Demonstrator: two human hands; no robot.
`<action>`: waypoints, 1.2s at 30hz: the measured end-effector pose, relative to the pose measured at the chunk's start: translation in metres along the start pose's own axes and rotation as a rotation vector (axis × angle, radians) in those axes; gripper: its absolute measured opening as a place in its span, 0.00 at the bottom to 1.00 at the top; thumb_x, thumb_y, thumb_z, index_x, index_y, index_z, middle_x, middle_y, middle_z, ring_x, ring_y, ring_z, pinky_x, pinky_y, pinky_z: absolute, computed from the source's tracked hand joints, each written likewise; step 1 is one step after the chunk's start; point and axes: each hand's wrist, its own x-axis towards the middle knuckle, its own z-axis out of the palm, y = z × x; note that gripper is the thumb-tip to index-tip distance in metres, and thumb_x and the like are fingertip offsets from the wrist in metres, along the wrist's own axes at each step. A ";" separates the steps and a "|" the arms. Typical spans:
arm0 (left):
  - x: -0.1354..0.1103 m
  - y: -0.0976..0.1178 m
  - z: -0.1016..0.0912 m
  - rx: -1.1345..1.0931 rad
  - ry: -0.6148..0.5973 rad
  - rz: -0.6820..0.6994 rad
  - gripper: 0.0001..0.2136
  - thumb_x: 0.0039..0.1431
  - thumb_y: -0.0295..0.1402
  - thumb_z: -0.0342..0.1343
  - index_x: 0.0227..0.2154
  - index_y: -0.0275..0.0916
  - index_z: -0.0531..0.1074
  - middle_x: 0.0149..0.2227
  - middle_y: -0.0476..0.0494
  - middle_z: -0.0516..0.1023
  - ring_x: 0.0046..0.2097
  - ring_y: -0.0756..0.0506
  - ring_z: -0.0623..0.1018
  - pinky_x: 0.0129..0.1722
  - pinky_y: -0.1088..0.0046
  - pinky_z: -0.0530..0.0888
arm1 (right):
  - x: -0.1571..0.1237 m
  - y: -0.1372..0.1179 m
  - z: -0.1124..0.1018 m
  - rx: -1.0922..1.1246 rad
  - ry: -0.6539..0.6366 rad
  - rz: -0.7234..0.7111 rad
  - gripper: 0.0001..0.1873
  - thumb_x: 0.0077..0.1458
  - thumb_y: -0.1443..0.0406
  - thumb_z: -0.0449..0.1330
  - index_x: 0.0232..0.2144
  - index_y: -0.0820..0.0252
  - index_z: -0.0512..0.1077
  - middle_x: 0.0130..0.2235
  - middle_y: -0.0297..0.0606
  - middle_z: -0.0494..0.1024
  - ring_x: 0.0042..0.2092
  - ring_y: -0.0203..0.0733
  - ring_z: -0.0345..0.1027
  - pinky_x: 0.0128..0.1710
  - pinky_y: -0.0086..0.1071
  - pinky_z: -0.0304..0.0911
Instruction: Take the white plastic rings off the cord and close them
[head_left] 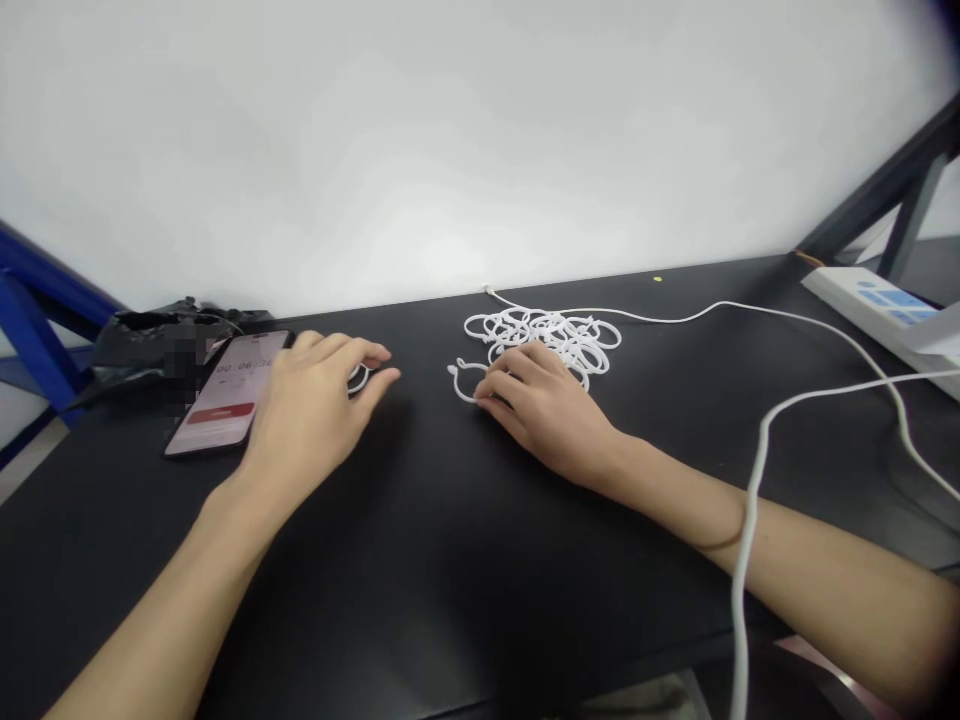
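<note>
My right hand (544, 410) is closed, its thumb and fingertips pinching a white open ring (459, 390) that resembles a plastic shower curtain ring. One end of that ring has a small knob and the other a small loop; its right part is hidden by my fingers. Just behind this hand lies a tangled pile of similar white rings (525, 325). My left hand (319, 390) is held over the table to the left, thumb and index finger apart. Through that gap, part of one or more white rings (358, 379) shows, mostly hidden by the hand.
A phone (225, 390) with a running timer lies left of my left hand, beside a black plastic bag (139, 345). White cables (757, 470) cross the right side, one passing over my right forearm. A white box-like object (877, 310) sits at far right; a pale wall (450, 150) rises behind the black table (375, 590).
</note>
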 end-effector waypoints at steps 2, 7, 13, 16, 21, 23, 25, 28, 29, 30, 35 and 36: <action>-0.002 0.013 0.001 -0.258 -0.011 -0.049 0.14 0.63 0.45 0.53 0.44 0.43 0.75 0.44 0.44 0.80 0.45 0.39 0.76 0.47 0.59 0.71 | 0.000 -0.004 -0.003 0.114 0.088 0.018 0.09 0.65 0.66 0.55 0.38 0.62 0.75 0.39 0.43 0.76 0.43 0.45 0.64 0.47 0.39 0.65; -0.007 0.037 0.002 -0.745 -0.262 -0.196 0.21 0.62 0.53 0.52 0.51 0.48 0.73 0.49 0.50 0.79 0.47 0.43 0.78 0.45 0.67 0.74 | -0.002 -0.011 -0.007 0.433 0.193 0.035 0.03 0.63 0.68 0.57 0.39 0.60 0.71 0.40 0.39 0.73 0.42 0.37 0.69 0.43 0.33 0.67; -0.010 0.040 0.006 -0.846 -0.232 -0.194 0.19 0.61 0.49 0.57 0.51 0.49 0.73 0.46 0.51 0.80 0.46 0.45 0.79 0.46 0.69 0.75 | -0.004 -0.014 -0.007 0.488 0.160 -0.007 0.03 0.63 0.69 0.57 0.40 0.58 0.69 0.41 0.39 0.75 0.42 0.37 0.71 0.43 0.32 0.68; -0.012 0.041 0.009 -0.645 -0.103 -0.064 0.20 0.60 0.45 0.58 0.53 0.46 0.72 0.45 0.48 0.78 0.43 0.45 0.78 0.44 0.67 0.75 | -0.005 -0.015 -0.009 0.464 0.179 0.075 0.09 0.62 0.69 0.57 0.45 0.58 0.67 0.41 0.38 0.75 0.42 0.38 0.72 0.43 0.33 0.70; -0.018 0.043 0.015 -0.353 0.066 0.227 0.18 0.63 0.38 0.56 0.53 0.38 0.72 0.45 0.42 0.75 0.46 0.44 0.75 0.44 0.67 0.74 | -0.005 -0.011 -0.010 0.406 0.144 0.044 0.13 0.63 0.66 0.56 0.51 0.58 0.67 0.42 0.39 0.75 0.40 0.37 0.72 0.39 0.33 0.71; -0.020 0.042 0.017 -0.299 0.096 0.282 0.18 0.63 0.37 0.56 0.53 0.37 0.71 0.44 0.41 0.74 0.45 0.44 0.75 0.42 0.67 0.74 | -0.005 -0.009 -0.009 0.384 0.130 0.023 0.12 0.64 0.65 0.55 0.50 0.58 0.68 0.41 0.38 0.75 0.38 0.36 0.73 0.37 0.32 0.71; -0.020 0.040 0.017 -0.263 0.117 0.320 0.18 0.64 0.37 0.56 0.54 0.36 0.71 0.43 0.41 0.74 0.44 0.44 0.75 0.41 0.67 0.74 | -0.005 -0.008 -0.009 0.371 0.126 0.019 0.12 0.64 0.66 0.55 0.50 0.58 0.68 0.41 0.38 0.75 0.37 0.36 0.73 0.36 0.31 0.70; -0.018 0.037 0.016 -0.245 0.122 0.349 0.18 0.64 0.37 0.56 0.54 0.36 0.71 0.42 0.41 0.74 0.43 0.44 0.74 0.40 0.67 0.74 | -0.006 -0.008 -0.009 0.365 0.105 0.018 0.12 0.64 0.67 0.55 0.50 0.59 0.69 0.41 0.38 0.76 0.36 0.35 0.73 0.36 0.31 0.70; -0.017 0.037 0.016 -0.244 0.119 0.354 0.18 0.63 0.37 0.56 0.54 0.36 0.71 0.42 0.41 0.74 0.43 0.44 0.74 0.40 0.66 0.74 | -0.006 -0.008 -0.010 0.368 0.099 0.017 0.11 0.64 0.67 0.55 0.49 0.59 0.69 0.41 0.39 0.76 0.36 0.35 0.73 0.36 0.31 0.70; -0.017 0.036 0.015 -0.246 0.112 0.357 0.18 0.63 0.38 0.56 0.54 0.36 0.71 0.42 0.42 0.74 0.43 0.44 0.74 0.41 0.66 0.74 | -0.006 -0.008 -0.010 0.372 0.096 0.017 0.11 0.64 0.68 0.55 0.48 0.59 0.69 0.41 0.39 0.77 0.35 0.35 0.73 0.36 0.30 0.70; -0.017 0.036 0.015 -0.262 0.083 0.369 0.18 0.64 0.37 0.56 0.54 0.37 0.70 0.43 0.42 0.74 0.44 0.43 0.74 0.44 0.64 0.74 | -0.006 -0.008 -0.012 0.412 0.103 0.007 0.06 0.63 0.69 0.56 0.43 0.60 0.71 0.38 0.36 0.77 0.35 0.33 0.72 0.36 0.28 0.68; -0.017 0.036 0.015 -0.261 0.078 0.367 0.18 0.64 0.37 0.56 0.54 0.37 0.70 0.43 0.42 0.74 0.44 0.43 0.74 0.44 0.63 0.74 | -0.006 -0.008 -0.012 0.422 0.102 0.006 0.06 0.63 0.69 0.56 0.42 0.60 0.71 0.37 0.36 0.77 0.35 0.33 0.72 0.35 0.27 0.68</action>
